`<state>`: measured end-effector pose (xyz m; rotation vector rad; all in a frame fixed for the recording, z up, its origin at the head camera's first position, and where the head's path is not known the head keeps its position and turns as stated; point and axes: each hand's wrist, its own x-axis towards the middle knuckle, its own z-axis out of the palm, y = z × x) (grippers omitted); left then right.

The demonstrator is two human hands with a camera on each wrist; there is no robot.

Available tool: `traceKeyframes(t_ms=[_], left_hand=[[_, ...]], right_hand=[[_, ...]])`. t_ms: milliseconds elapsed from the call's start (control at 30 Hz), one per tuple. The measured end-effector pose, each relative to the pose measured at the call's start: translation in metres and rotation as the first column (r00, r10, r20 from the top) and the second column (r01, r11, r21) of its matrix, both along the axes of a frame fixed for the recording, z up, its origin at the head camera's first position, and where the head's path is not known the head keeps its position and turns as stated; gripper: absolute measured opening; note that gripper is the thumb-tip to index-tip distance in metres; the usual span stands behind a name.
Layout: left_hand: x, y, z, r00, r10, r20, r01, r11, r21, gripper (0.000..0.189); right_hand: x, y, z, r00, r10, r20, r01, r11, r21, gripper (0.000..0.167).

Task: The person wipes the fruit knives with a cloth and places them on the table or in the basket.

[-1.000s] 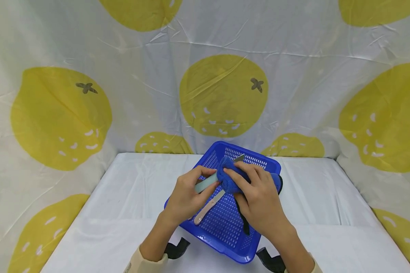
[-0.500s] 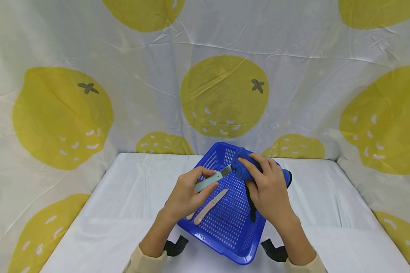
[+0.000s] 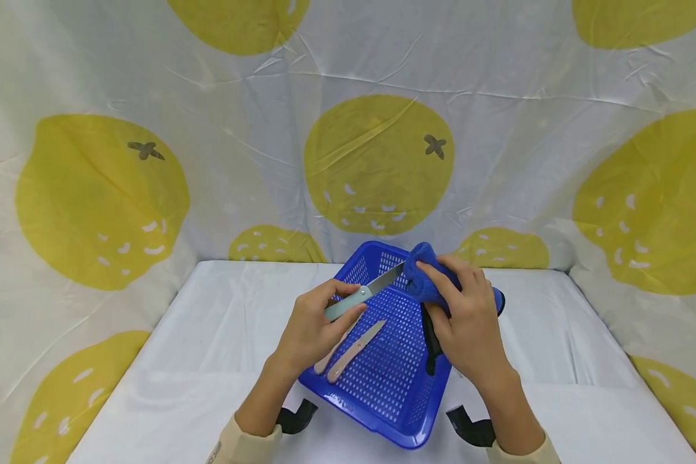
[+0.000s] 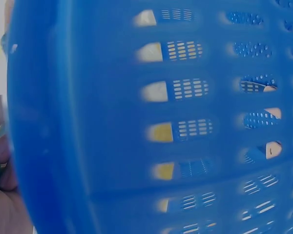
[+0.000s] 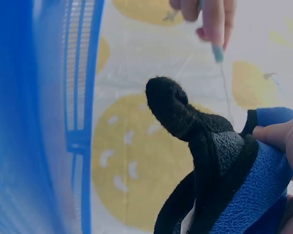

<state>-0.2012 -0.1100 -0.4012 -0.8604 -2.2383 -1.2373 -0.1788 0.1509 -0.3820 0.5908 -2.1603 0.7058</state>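
Observation:
My left hand point(image 3: 319, 322) pinches the pale green handle of a knife point(image 3: 377, 283) above the basket, its blade pointing up to the right. The blade's tip end meets a blue cloth point(image 3: 423, 277) with black edging, which my right hand point(image 3: 464, 309) grips bunched up. In the right wrist view the cloth point(image 5: 249, 190) hangs with its dark edge folded, and the thin blade runs down to it. Below the hands is a blue perforated basket point(image 3: 377, 425). Inside it lie two knives with pinkish handles, one knife point(image 3: 356, 351) plainly seen, the other point(image 3: 325, 362) partly behind my left hand.
A white cloth covers the table point(image 3: 232, 309) around the basket. Behind and at both sides hangs a white curtain point(image 3: 255, 161) printed with yellow lemons. Black straps point(image 3: 470, 428) stick out by both wrists. The basket's wall point(image 4: 117, 122) fills most of the left wrist view.
My right hand and the cloth have moved right along the blade toward the tip, baring most of the blade. The left hand stays nearly in place, holding the handle.

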Motion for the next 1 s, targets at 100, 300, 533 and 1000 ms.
traceKeyframes(t_ms=[100, 300, 533, 1000], left_hand=[[-0.001, 0.001, 0.001, 1.0, 0.003, -0.009, -0.003, 1.0, 0.012, 0.024], [0.0, 0.007, 0.002, 0.999, -0.019, -0.03, 0.02, 0.999, 0.032, 0.026], [0.001, 0.011, 0.001, 0.998, -0.02, -0.053, 0.02, 1.0, 0.006, 0.03], [0.002, 0.009, 0.005, 0.995, -0.062, -0.079, 0.06, 0.998, -0.028, 0.028]], right_hand=[[0.005, -0.007, 0.001, 0.999, 0.038, 0.009, -0.039, 0.999, 0.035, 0.05], [0.009, -0.022, -0.001, 0.993, 0.111, 0.046, -0.116, 0.986, 0.121, 0.048], [0.006, -0.028, -0.004, 0.986, 0.149, 0.076, -0.159, 0.977, 0.141, 0.046], [0.003, -0.025, -0.004, 0.993, 0.093, 0.075, -0.102, 0.987, 0.128, 0.049]])
